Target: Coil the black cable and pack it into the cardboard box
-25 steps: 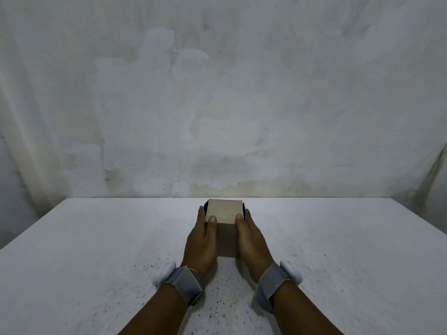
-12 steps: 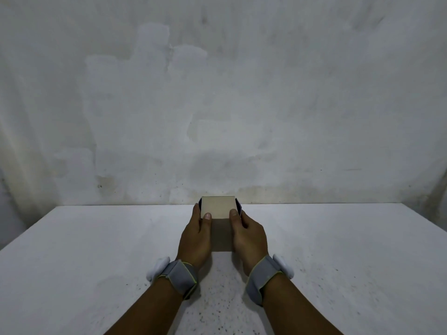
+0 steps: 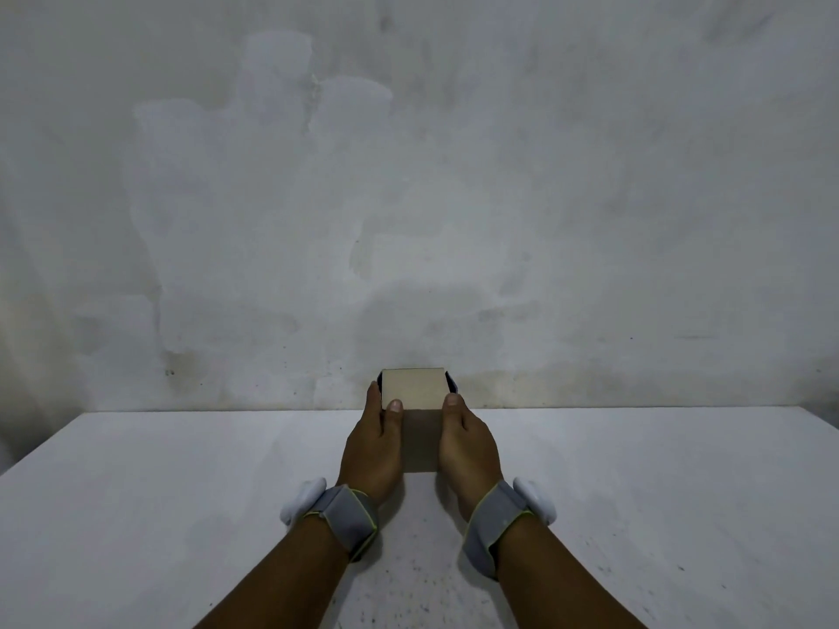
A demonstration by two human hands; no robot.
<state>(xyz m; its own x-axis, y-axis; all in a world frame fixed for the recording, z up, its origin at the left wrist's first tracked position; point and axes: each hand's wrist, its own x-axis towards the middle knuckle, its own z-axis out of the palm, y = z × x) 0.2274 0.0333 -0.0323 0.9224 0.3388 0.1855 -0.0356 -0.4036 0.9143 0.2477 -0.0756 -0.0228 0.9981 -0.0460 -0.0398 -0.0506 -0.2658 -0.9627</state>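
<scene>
Both hands are gripping the cardboard box (image 3: pixel 413 392) between them: the left hand (image 3: pixel 372 447) is clasping its left side and the right hand (image 3: pixel 470 444) its right side, thumbs pressing on the closed top. Black cable (image 3: pixel 450 382) is peeking out past the right fingertips, over the white surface (image 3: pixel 181 492).

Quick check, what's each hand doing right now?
Left hand: closed on the cardboard box, thumb on top.
Right hand: closed on the same box's other side.
</scene>
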